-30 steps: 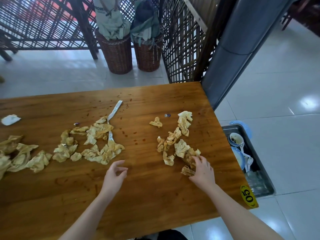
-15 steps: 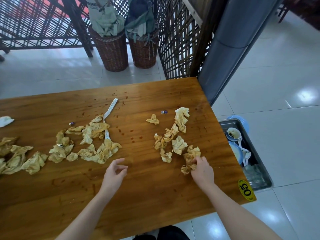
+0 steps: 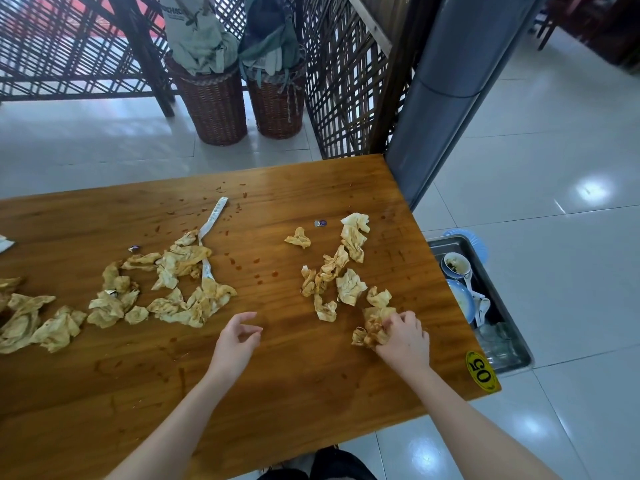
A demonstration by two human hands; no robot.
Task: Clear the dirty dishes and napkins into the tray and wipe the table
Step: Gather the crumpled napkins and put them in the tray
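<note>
My right hand clutches a stained napkin on the table; my left hand hovers loosely curled, apparently empty.

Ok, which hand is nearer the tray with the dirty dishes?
Right. The right hand grips a crumpled napkin near the table edge, just left of the tray. The left hand is at mid-table, farther left.
</note>
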